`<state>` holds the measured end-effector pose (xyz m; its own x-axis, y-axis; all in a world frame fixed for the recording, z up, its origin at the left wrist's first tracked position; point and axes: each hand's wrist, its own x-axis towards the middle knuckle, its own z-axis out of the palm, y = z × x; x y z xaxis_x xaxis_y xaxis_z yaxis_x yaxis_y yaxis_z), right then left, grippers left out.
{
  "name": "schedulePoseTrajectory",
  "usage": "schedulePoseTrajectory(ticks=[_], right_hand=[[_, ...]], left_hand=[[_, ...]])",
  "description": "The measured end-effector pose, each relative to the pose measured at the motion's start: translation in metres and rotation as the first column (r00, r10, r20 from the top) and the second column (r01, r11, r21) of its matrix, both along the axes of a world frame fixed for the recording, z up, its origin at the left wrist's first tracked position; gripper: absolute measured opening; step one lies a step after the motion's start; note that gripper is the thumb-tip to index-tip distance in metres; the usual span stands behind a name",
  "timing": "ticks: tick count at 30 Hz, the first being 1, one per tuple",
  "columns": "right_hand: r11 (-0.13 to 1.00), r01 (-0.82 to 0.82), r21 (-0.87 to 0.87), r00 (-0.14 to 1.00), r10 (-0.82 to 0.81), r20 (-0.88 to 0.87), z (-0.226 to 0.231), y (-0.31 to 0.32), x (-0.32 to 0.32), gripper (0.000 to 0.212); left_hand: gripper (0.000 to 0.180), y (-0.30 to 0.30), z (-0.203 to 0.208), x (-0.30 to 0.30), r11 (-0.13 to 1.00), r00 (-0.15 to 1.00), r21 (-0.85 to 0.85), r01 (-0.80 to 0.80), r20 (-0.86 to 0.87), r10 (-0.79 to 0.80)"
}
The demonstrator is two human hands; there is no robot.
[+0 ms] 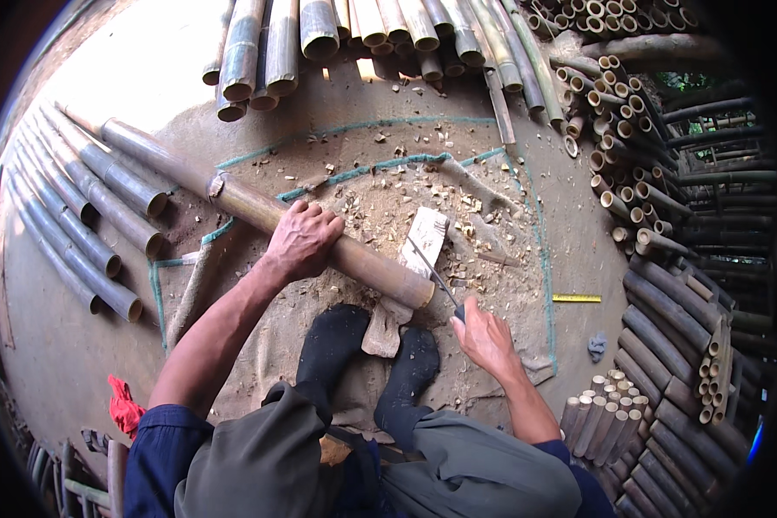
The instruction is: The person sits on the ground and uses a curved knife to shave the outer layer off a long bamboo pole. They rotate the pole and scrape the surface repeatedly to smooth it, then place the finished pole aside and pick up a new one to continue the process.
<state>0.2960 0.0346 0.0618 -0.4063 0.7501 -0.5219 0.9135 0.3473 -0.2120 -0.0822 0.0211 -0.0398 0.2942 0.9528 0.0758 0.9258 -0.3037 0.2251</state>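
Note:
A long brown bamboo pole [380,270] slants from the far left to just above my feet. My left hand [302,237] is wrapped round it from above, partway along its near section. The pole's cut near end rests by a rough wooden block [386,328] between my dark-socked feet. In my right hand [485,335], fingers closed round a dark handle, is a slim metal blade [432,269]. That blade points up and left, close beside the pole's cut end, and overlaps a pale flat block [428,231]. Whether blade and pole touch I cannot tell.
Sacking with teal edging [501,345] lies under scattered bamboo chips. Thick bamboo poles [86,216] lie at left, and more [319,34] at the far side. Cut bamboo is stacked [630,164] on the right. A yellow ruler [577,299] and red cloth [125,406] lie on the ground.

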Motion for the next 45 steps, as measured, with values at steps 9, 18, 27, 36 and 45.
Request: schedulePoseTrajectory(ticks=[9,18,27,36,45], right_hand=[[0.960,-0.051,0.274,0.921,0.151,-0.359,0.015,-0.020,-0.019,0.033],[0.980,0.075,0.187,0.885,0.021,-0.465,0.051,-0.022,-0.041,0.036],[0.993,-0.006,0.120,0.959,0.039,-0.280,0.050,-0.018,-0.049,0.033],[0.999,0.005,0.035,1.000,-0.004,-0.028,0.018,-0.021,-0.026,0.031],[0.978,-0.056,0.201,0.997,0.064,-0.031,-0.015,-0.026,-0.011,0.033]], left_hand=[[0.030,-0.008,-0.003,0.000,0.992,1.000,0.125,-0.008,0.027,0.005],[0.057,0.037,0.027,-0.015,0.836,0.975,-0.548,0.038,-0.161,-0.150],[0.038,0.025,0.014,-0.014,0.947,0.993,-0.321,-0.001,-0.109,-0.036],[0.036,0.009,0.005,-0.004,0.978,0.998,-0.210,0.019,-0.053,-0.031],[0.031,0.011,0.005,-0.002,0.989,0.999,-0.147,0.012,-0.047,-0.019]])
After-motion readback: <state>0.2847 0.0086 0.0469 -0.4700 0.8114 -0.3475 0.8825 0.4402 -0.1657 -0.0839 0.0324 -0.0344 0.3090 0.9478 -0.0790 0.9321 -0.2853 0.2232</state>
